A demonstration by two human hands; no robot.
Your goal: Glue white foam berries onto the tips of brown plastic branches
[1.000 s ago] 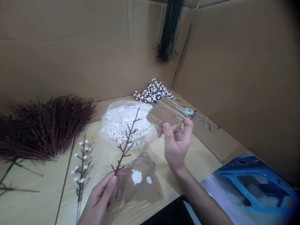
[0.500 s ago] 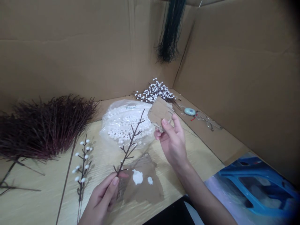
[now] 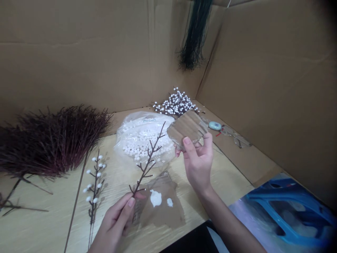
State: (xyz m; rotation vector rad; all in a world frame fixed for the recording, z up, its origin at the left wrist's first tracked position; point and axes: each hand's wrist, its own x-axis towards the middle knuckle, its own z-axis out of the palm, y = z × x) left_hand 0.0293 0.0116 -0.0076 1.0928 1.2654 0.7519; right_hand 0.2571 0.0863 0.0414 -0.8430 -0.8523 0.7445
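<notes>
A bare brown twig (image 3: 149,160) with short side branches is pinched at its lower end by my left hand (image 3: 119,218), tilted up to the right. My right hand (image 3: 198,161) grips a torn piece of cardboard (image 3: 186,128) by its lower edge, thumb in front. Below and between the hands, a cardboard sheet (image 3: 168,217) on the table bears two white blobs (image 3: 156,198). Behind the twig is a clear plastic bag (image 3: 144,138) of small white balls. Left of my left hand lies a twig with white balls on its branches (image 3: 94,182).
Many dark twigs (image 3: 58,140) are heaped at the left. White-berried sprigs (image 3: 176,102) lie in the back corner, under hanging dark green strands (image 3: 196,38). A light blue oval object (image 3: 215,125) and glasses (image 3: 235,136) are at the right.
The cardboard piece in my right hand has turned and tilted, so its face looks darker and broader. My left hand still holds the twig almost as before. The view has shifted slightly.
</notes>
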